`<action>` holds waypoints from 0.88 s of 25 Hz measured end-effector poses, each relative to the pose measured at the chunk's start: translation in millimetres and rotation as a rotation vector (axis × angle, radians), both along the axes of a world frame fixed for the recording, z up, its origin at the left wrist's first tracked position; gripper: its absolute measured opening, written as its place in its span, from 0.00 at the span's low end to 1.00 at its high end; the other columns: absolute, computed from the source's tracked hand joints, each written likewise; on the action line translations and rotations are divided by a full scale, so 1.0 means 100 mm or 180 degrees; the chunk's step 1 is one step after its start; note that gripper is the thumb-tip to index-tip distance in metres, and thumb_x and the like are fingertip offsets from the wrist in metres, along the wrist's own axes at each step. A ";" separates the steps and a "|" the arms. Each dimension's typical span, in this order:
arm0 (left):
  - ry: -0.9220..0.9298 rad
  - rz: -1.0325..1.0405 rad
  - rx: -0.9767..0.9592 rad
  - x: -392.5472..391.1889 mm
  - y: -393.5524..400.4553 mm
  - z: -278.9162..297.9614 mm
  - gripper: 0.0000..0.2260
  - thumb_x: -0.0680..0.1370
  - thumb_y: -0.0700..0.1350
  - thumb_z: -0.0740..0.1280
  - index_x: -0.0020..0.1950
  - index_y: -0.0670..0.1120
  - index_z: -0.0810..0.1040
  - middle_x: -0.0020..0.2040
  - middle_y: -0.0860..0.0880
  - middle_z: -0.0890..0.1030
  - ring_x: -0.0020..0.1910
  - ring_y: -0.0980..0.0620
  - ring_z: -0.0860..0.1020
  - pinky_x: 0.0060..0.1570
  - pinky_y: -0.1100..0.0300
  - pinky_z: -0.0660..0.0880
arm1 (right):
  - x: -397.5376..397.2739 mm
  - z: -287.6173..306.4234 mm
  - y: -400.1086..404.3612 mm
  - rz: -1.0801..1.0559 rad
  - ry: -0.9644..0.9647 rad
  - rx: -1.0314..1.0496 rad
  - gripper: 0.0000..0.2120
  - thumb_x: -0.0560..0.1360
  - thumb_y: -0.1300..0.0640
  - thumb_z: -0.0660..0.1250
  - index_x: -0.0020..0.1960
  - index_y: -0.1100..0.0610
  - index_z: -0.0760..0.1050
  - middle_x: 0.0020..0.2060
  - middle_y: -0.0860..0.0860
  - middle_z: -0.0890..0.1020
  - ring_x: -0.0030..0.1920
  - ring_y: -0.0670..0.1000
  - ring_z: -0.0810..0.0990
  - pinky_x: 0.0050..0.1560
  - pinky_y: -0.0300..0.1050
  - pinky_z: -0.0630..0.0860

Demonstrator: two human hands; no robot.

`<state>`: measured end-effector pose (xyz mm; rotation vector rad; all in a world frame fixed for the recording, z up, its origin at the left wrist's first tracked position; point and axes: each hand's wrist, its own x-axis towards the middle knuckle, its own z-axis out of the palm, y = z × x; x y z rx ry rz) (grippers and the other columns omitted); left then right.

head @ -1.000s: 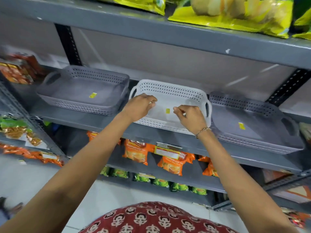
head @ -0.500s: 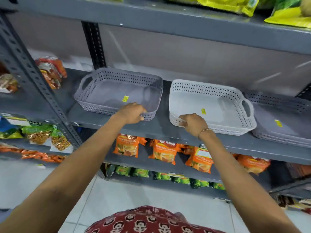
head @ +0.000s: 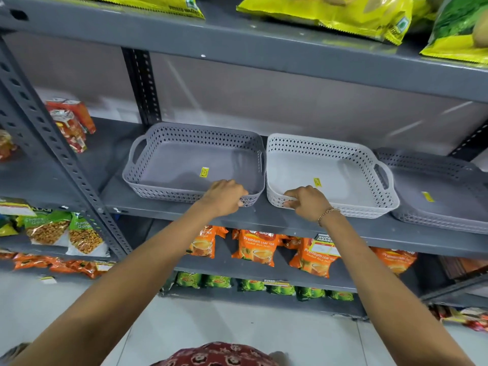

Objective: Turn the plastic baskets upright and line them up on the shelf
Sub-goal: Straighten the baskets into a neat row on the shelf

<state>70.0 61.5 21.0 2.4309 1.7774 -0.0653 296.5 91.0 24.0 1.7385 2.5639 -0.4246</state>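
Grey plastic is most of what we see: three perforated baskets stand in a row on the grey metal shelf, all with their open mouths facing up. We take the white basket in the middle as our landmark. It sits upright, its long axis running along the shelf from left to right, with a cut-out handle showing at its right end and a small yellow sticker on its floor.

Just left of the white basket stands the left grey basket, also upright and also lying lengthwise along the shelf, with handles at both short ends. Its right end is just beside the white basket's left wall, and we think they touch near the rim, though the angle does not let us be sure. Just right of the white basket, the right grey basket is cut off by the frame edge, so we can only say it is mouth-up and close against its neighbour.

Our left hand is curled over the front rim of the left grey basket near its front right corner, fingers closed on the rim. Our right hand grips the front left corner of the white basket, fingers wrapped over the rim, a thin bracelet at the wrist.

Below the white basket, on the next shelf down, orange tea packets stand in a line; above it, yellow bags hang over the upper shelf's edge.
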 end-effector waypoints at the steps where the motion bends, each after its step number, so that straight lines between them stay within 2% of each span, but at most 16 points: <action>1: -0.0041 0.0029 -0.0025 -0.01 0.06 0.01 0.06 0.78 0.41 0.65 0.52 0.41 0.79 0.50 0.39 0.81 0.54 0.39 0.78 0.51 0.51 0.73 | 0.00 0.00 0.00 -0.0014 0.0009 -0.0011 0.10 0.77 0.56 0.63 0.54 0.59 0.79 0.48 0.64 0.83 0.51 0.64 0.79 0.42 0.44 0.68; 4: -0.0205 0.0124 -0.0066 -0.08 0.20 0.04 0.06 0.77 0.42 0.67 0.50 0.41 0.79 0.49 0.39 0.82 0.53 0.39 0.79 0.50 0.53 0.73 | 0.00 0.01 -0.02 -0.0054 -0.0004 -0.0006 0.10 0.78 0.56 0.62 0.54 0.59 0.78 0.49 0.64 0.83 0.51 0.64 0.79 0.43 0.46 0.71; 6: -0.0254 0.0165 -0.0049 -0.10 0.23 0.03 0.07 0.77 0.43 0.68 0.52 0.41 0.80 0.49 0.40 0.82 0.53 0.40 0.79 0.51 0.53 0.73 | -0.01 0.01 -0.02 -0.0090 -0.0005 0.0009 0.11 0.77 0.56 0.62 0.55 0.59 0.79 0.49 0.64 0.83 0.51 0.63 0.79 0.47 0.48 0.75; 10: -0.0286 0.0108 0.0040 -0.07 0.15 -0.02 0.05 0.77 0.42 0.67 0.48 0.42 0.80 0.47 0.40 0.82 0.52 0.40 0.79 0.51 0.53 0.73 | -0.01 0.00 -0.03 -0.0128 0.0028 -0.0042 0.09 0.77 0.56 0.63 0.49 0.61 0.79 0.46 0.64 0.83 0.48 0.63 0.79 0.41 0.44 0.68; 13: -0.0212 0.0071 0.0061 -0.04 0.06 -0.10 0.07 0.77 0.43 0.66 0.52 0.43 0.80 0.49 0.40 0.83 0.53 0.40 0.79 0.53 0.52 0.73 | -0.01 0.00 -0.02 -0.0155 0.0040 -0.0072 0.09 0.77 0.56 0.63 0.48 0.61 0.79 0.45 0.64 0.83 0.47 0.63 0.79 0.40 0.44 0.68; 18: -0.0168 0.0045 0.0070 -0.05 0.07 -0.16 0.10 0.77 0.44 0.66 0.57 0.44 0.80 0.51 0.41 0.83 0.54 0.41 0.80 0.54 0.51 0.74 | -0.03 0.01 -0.02 -0.0191 0.0088 -0.0066 0.10 0.77 0.56 0.64 0.54 0.58 0.79 0.49 0.63 0.83 0.51 0.63 0.79 0.43 0.43 0.67; 22: -0.0154 -0.0025 0.0093 -0.06 0.07 -0.15 0.09 0.77 0.43 0.66 0.55 0.43 0.80 0.49 0.40 0.83 0.52 0.40 0.80 0.51 0.52 0.74 | -0.03 -0.01 -0.03 -0.0171 0.0045 -0.0040 0.10 0.77 0.56 0.63 0.55 0.57 0.79 0.49 0.62 0.83 0.51 0.63 0.79 0.43 0.44 0.68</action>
